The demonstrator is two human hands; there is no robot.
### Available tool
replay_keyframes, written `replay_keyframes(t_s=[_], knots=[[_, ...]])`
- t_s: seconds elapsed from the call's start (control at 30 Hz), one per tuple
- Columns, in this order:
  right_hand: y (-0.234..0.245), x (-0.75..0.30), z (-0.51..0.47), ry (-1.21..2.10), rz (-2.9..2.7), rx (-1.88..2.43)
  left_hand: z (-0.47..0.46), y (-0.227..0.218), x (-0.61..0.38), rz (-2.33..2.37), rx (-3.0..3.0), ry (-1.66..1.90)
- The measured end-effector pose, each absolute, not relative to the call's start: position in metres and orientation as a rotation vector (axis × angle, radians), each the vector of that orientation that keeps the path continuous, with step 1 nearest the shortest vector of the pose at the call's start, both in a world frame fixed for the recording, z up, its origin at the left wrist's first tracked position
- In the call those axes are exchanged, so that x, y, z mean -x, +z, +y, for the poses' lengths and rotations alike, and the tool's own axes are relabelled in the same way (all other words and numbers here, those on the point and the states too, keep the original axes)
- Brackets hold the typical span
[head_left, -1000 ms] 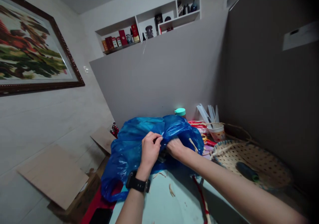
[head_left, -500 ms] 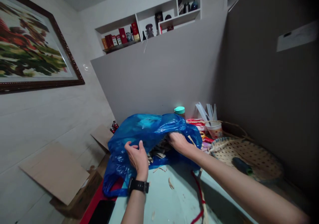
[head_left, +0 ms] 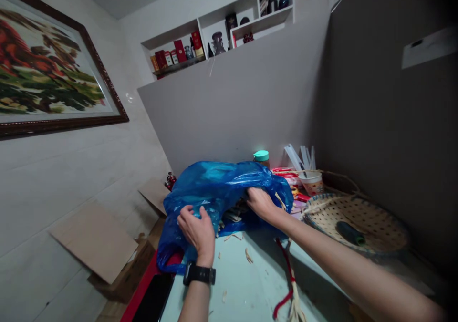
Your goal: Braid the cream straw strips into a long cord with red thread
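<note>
A crumpled blue plastic bag [head_left: 222, 176] lies on the pale green tabletop, its mouth facing me. Inside it, pale dried strips [head_left: 234, 213] show at the opening. My left hand [head_left: 198, 231], with a black watch on the wrist, rests against the bag's left side, thumb and fingers apart and slightly bent. At the right of the mouth, my right hand [head_left: 261, 202] reaches in under the plastic. The bag's edge and shadow hide its fingertips, so whatever they touch cannot be seen.
Right of the bag are a round woven basket [head_left: 375, 222] holding a dark green roll [head_left: 349, 233], and a paper cup [head_left: 311, 183] with clear strips. A red cord [head_left: 283, 304] and pale fibres [head_left: 295, 303] lie in front. A black phone [head_left: 152, 298] sits at the left edge, beside cardboard [head_left: 95, 241].
The view has shifted slightly, moving the scene a little to the right. Both hands stay at the bag, the right one still inside its mouth. The plastic around the opening has shifted slightly.
</note>
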State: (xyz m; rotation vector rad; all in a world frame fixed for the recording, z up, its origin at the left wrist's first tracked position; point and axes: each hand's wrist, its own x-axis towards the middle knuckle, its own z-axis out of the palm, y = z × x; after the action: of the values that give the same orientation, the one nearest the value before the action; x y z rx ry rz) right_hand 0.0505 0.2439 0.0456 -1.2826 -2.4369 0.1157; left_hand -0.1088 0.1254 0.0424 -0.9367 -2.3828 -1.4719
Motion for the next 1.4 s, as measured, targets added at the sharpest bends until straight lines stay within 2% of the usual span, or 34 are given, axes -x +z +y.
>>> replay_keyframes(t_s=[0.2,0.47,0.8,1.03,1.4], knots=[[0.048,-0.050,0.241,0.273,-2.480,1.372,0.126,0.026,0.129,-2.636,0.906,-1.448],[0.045,-0.044,0.238,0.447,-2.446,1.500,0.189,0.022,0.072,-2.703,0.976,-1.329],[0.050,-0.047,0.232,0.600,-2.337,1.596,0.218,-0.003,0.080,-2.686,0.838,-1.354],[0.048,-0.056,0.225,0.551,-2.284,1.631,0.220,-0.011,0.086,-2.657,0.852,-1.378],[0.040,-0.041,0.218,0.193,-2.333,1.587,0.202,-0.010,0.089,-2.603,0.974,-1.313]])
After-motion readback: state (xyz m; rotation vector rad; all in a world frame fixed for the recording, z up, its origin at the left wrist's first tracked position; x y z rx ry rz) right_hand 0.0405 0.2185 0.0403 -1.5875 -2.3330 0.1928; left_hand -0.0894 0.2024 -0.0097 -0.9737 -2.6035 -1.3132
